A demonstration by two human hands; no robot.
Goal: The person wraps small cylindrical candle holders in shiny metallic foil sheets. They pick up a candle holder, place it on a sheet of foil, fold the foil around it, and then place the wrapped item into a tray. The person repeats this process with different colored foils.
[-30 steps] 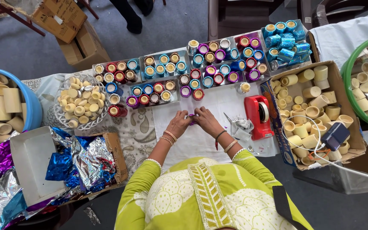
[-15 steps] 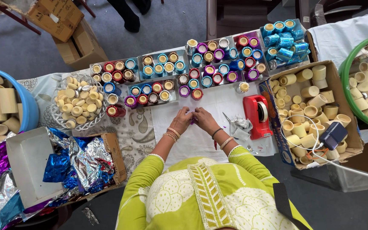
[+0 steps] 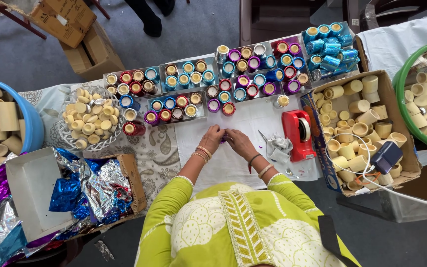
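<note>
Not much has changed since a moment ago; the two hands were a little apart on the white sheet, and now they sit closer, pressed together over the same spot; the red tape holder, the boxes and the trays have all stayed put.

The left hand (image 3: 212, 139) and the right hand (image 3: 238, 142) meet in the middle of the white paper (image 3: 253, 121) on the table; between the fingertips is a tiny purple piece (image 3: 223, 140); both hands have their fingers curled in and pinching it; so little of it shows that I cannot tell which way it points or which way its long side runs.

Just beside the right hand lie small scissors (image 3: 264, 137) and a crumpled grey scrap (image 3: 278, 147); next to those stands the red tape holder (image 3: 298, 134).

Above the hands are trays of shiny foil cups (image 3: 184, 81) in red, blue, purple and silver, standing upright with their open tops facing up; to the left is a white basket (image 3: 70, 139) of plain cream cups; a blue tub (image 3: 36, 129) holds bigger tubes; a cardboard box (image 3: 386, 96) on the right holds more cream cups and a dark blue gadget (image 3: 385, 156) with a white wire; crinkly foil sheets (image 3: 82, 190) lie bottom left.
</note>
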